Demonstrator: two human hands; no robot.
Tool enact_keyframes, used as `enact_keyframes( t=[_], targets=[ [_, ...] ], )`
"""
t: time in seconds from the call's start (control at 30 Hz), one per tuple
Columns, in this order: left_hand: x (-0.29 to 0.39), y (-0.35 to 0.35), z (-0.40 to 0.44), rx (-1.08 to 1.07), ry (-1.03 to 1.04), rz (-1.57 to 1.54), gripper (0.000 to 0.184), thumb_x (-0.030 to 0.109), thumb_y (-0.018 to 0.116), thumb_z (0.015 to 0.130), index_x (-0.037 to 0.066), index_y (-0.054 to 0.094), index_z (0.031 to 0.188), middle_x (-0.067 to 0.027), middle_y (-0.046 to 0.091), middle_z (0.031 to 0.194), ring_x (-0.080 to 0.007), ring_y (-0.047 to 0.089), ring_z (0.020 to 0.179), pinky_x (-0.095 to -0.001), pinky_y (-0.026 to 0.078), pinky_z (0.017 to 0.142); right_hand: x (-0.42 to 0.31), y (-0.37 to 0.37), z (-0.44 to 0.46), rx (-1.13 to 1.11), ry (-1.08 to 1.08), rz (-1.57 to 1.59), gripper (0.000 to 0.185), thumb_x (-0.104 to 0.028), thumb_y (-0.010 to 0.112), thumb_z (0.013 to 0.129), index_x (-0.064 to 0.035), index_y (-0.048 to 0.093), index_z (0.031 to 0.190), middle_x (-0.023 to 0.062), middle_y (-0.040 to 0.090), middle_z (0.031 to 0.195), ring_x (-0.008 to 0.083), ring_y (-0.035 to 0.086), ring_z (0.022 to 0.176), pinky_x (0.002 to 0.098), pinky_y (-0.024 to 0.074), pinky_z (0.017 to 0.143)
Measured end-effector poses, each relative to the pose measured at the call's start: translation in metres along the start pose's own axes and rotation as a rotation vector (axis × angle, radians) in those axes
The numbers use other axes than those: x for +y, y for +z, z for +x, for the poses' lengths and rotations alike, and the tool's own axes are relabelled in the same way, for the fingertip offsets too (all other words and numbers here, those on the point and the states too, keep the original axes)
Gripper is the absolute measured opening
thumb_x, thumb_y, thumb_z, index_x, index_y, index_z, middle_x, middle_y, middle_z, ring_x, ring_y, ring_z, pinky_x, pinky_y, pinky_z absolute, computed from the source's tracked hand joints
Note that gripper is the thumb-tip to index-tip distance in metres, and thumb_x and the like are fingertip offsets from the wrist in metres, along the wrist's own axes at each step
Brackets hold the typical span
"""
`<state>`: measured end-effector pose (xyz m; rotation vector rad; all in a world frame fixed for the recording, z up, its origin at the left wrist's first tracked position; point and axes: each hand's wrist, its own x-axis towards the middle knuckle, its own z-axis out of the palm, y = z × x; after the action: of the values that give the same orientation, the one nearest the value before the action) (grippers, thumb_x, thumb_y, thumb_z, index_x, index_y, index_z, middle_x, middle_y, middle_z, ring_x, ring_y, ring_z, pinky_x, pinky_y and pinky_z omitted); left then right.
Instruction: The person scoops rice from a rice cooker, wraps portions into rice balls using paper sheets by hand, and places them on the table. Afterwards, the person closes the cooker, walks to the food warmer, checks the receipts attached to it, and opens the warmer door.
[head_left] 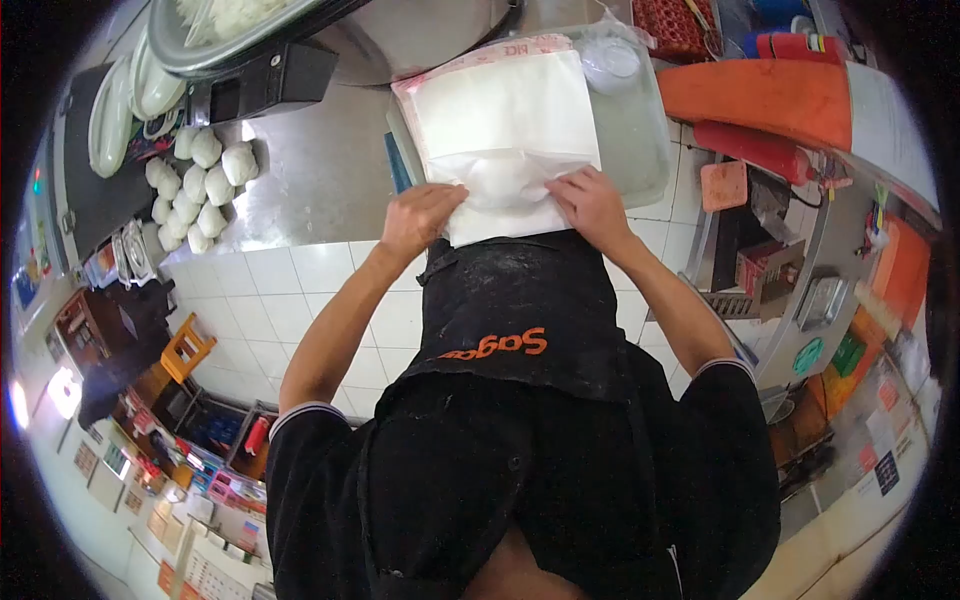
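A stack of white wrapping paper (510, 105) with pink print along its far edge lies at the counter's front edge, in front of my apron. Its top sheet (495, 180) is folded over a rounded lump, and what is inside is hidden. My left hand (425, 217) pinches the left side of that sheet. On the opposite side, my right hand (590, 205) has its fingers closed on the paper's right edge. Several round white wrapped bundles (192, 190) sit in a group on the counter to the left.
A steel bowl of white rice (250, 40) stands at the back left beside a black box-shaped device (270, 85). Under the paper is a translucent tray (640, 150), with a clear plastic-wrapped item (610, 62) at its far end. An orange panel (750, 98) is at the right.
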<state>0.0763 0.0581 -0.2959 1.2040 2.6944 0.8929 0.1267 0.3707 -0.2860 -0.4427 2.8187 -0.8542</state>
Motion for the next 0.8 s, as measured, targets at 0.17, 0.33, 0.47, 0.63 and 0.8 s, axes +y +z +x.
enact_keyframes(
  t=[0.17,0.33,0.47,0.63,0.8],
  targets=[
    [-0.005,-0.022,0.064,-0.382,-0.693,-0.215,0.018,0.033,0.076,0.077,0.016,0.076,0.077,-0.0121,0.072,0.086,-0.0301,0.07,0.084,-0.0387,0.056,0.071,-0.014,-0.014,0.058,-0.288,0.506,0.235,0.019,-0.021,0.071,0.077,-0.0103,0.07,0.093,0.0103,0.067,0.094,0.0279,0.061,0.096,0.0381,0.049,0.08],
    [-0.011,-0.008,0.114,-0.208,-0.223,0.301,0.027,0.021,0.086,0.059,0.007,0.069,0.074,-0.0121,0.069,0.082,-0.0315,0.068,0.08,-0.0412,0.052,0.071,-0.022,-0.013,0.099,0.116,-0.019,-0.379,0.017,-0.013,0.068,0.076,-0.0101,0.066,0.092,0.0168,0.064,0.088,0.0366,0.064,0.085,0.0504,0.0491,0.073],
    [-0.015,-0.014,0.11,-0.5,-0.444,0.083,0.03,0.018,0.086,0.057,0.005,0.067,0.076,-0.0119,0.068,0.084,-0.0309,0.067,0.078,-0.0408,0.052,0.068,-0.008,-0.021,0.104,-0.502,0.266,-0.075,0.016,-0.012,0.069,0.075,-0.0081,0.064,0.09,0.014,0.06,0.089,0.0343,0.062,0.081,0.0494,0.0479,0.071],
    [-0.002,-0.001,0.05,0.029,-0.388,-0.442,0.012,0.007,0.077,0.071,0.003,0.066,0.074,-0.0105,0.063,0.077,-0.0284,0.063,0.072,-0.0382,0.049,0.065,-0.018,-0.005,0.037,-0.024,0.241,0.212,0.014,-0.01,0.067,0.082,-0.001,0.063,0.092,0.0152,0.061,0.088,0.0325,0.062,0.079,0.0395,0.0498,0.071],
    [0.044,0.016,0.025,0.199,-0.361,-0.156,0.007,0.001,0.07,0.075,0.005,0.069,0.08,-0.0095,0.062,0.074,-0.0276,0.063,0.071,-0.0387,0.053,0.067,-0.024,0.004,0.027,0.041,0.17,0.294,0.014,-0.008,0.066,0.084,-0.0008,0.068,0.096,0.0151,0.062,0.088,0.0309,0.064,0.079,0.036,0.0509,0.071]
  ],
)
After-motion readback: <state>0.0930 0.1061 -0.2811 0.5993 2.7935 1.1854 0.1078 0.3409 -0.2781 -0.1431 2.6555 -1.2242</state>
